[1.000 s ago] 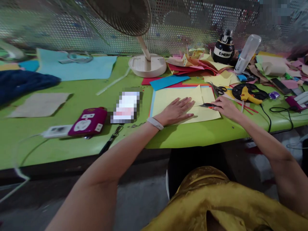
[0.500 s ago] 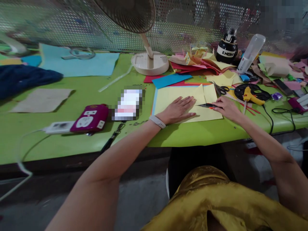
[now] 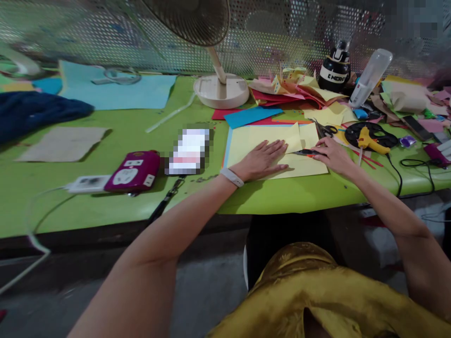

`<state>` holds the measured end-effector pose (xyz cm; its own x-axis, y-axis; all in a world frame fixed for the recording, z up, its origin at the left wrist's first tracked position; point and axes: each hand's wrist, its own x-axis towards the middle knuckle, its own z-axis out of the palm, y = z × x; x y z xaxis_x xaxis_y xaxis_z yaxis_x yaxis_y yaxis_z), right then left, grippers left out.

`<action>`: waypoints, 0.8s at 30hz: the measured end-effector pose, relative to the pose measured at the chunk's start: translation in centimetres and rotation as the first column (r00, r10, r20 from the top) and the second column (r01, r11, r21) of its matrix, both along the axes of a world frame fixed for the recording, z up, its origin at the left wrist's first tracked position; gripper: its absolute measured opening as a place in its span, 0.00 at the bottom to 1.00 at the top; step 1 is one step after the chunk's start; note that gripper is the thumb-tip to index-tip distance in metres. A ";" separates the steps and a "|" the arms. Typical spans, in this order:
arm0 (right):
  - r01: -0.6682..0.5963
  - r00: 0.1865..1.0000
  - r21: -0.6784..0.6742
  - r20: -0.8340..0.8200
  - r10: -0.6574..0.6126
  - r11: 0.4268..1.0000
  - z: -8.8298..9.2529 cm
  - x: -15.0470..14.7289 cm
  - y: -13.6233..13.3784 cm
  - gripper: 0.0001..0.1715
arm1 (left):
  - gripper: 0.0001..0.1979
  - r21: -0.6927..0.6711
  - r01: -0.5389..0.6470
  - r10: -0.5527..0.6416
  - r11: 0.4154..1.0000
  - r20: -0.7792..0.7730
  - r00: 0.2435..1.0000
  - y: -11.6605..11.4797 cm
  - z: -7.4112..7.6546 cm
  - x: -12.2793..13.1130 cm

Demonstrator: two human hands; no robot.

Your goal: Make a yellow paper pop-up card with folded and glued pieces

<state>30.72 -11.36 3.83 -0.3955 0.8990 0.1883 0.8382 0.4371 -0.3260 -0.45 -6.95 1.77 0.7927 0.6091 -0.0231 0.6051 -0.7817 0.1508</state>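
table (image 3: 141, 126) green, cluttered — left hand (image 3: 262, 159) flat on yellow paper (image 3: 246, 141); right hand (image 3: 333, 155) grips cutter (image 3: 305, 152)

Table (image 3: 105, 206) free left; paper pile (image 3: 296, 91), glue gun (image 3: 369, 140) crowd right.

Pale yellow paper (image 3: 246, 141) lies flat, dark cutter (image 3: 306, 152) atop

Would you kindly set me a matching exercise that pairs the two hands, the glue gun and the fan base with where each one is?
Things:
1. left hand
2. right hand
3. yellow glue gun
4. fan base

Places:
A. on the black disc
B. closed on the cutter
C. behind the yellow paper, farther from the person
D. flat on the yellow paper

Pairs: 1-D, 2-B, 3-A, 4-C.
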 end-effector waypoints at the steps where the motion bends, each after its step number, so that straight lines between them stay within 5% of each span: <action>1: -0.007 1.000 -0.002 -0.012 0.007 1.000 -0.1 0.1 0.0 0.17 | 0.45 -0.002 0.000 0.000 1.000 0.001 1.000 0.0 0.0 0.0; 24: -0.058 0.998 -0.025 -0.022 0.058 0.998 -0.1 -0.2 -0.6 0.18 | 0.44 -0.006 0.008 -0.008 1.000 0.039 0.999 -0.1 0.0 0.1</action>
